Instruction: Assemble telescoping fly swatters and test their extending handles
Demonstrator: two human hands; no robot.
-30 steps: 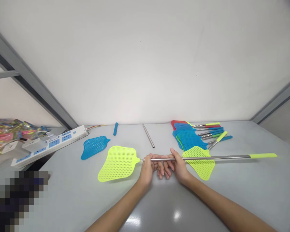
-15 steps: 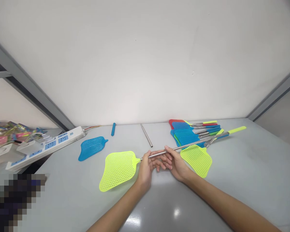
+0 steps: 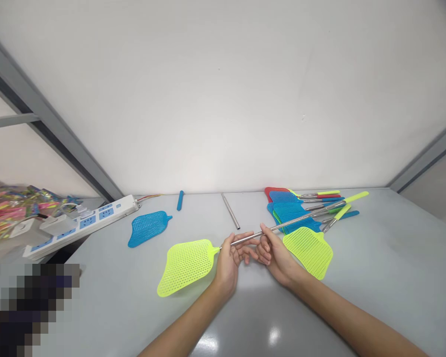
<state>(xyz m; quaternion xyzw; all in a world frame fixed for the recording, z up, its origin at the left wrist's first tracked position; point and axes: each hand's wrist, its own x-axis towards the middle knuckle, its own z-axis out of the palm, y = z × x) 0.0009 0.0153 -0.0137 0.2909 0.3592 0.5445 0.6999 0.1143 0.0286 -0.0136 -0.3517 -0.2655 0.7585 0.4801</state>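
Observation:
A yellow-green fly swatter (image 3: 189,264) with a long metal rod is held above the table by both hands. My left hand (image 3: 231,263) is closed on the rod close to the swatter's head, thumb on top. Farther along, my right hand (image 3: 277,253) pinches the same rod between thumb and curled fingers. The swatter's yellow handle end points up to the right, over a pile of swatters (image 3: 290,213) in blue, red and green. Another yellow-green swatter (image 3: 309,252) lies beside my right wrist, its head partly behind the forearm.
Left of the hands lie a blue swatter head (image 3: 148,228), a blue handle grip (image 3: 180,200) and a metal rod (image 3: 231,211) on the grey table (image 3: 107,297). A white power strip (image 3: 115,210) with plugs runs along the left edge, near colourful plastic packages (image 3: 7,210).
The view has shifted slightly, so the table items appear farther right. The held swatter's handle end has tilted a little higher. Both hands keep their hold on the rod.

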